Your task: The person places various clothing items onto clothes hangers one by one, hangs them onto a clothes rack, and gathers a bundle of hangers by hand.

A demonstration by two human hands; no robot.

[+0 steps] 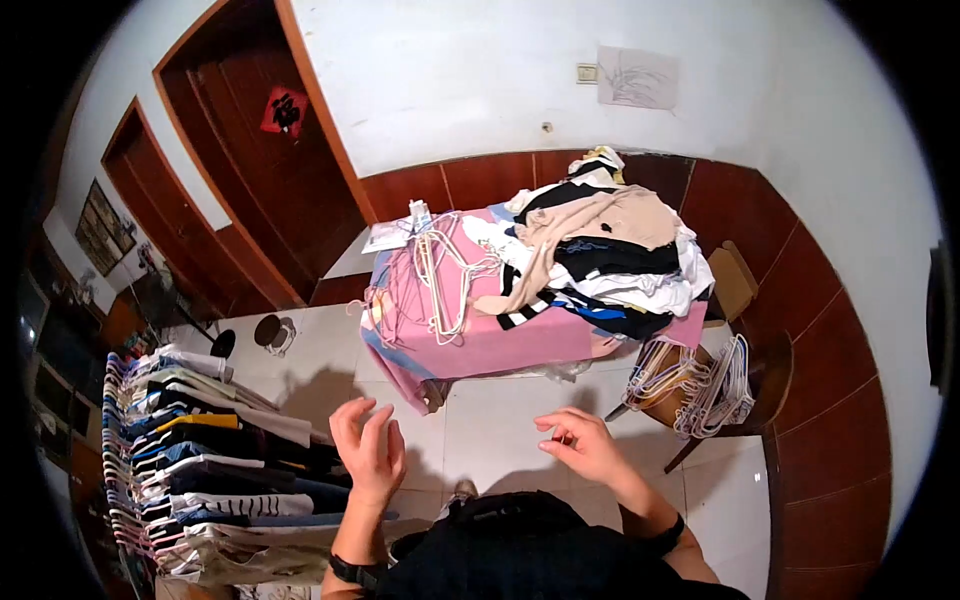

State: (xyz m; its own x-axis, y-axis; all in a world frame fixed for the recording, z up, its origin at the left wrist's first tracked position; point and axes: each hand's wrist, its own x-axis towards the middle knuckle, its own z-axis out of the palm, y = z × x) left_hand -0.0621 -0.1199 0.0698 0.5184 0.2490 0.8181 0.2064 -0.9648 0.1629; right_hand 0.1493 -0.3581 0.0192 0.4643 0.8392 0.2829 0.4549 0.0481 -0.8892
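My left hand (366, 452) is raised over the floor in front of me, fingers loosely bent and apart, with nothing in it. To its right, my right hand (588, 450) also hangs in the air, thumb and fingers curved with a gap between them and nothing visible inside. Beyond both hands stands a table under a pink cloth (520, 352). White hangers (437, 290) lie on its left part, beside a pile of clothes (610, 250) with beige, black and white garments. The clothes rack (230, 450) full of hung garments is nearest my left hand.
A wooden chair (770, 380) on the right carries bunches of hangers (720, 390). A round stool (270, 332) stands on the tiled floor at the left, near a brown door (250, 130). Red-brown wall tiles (830, 400) run along the right side.
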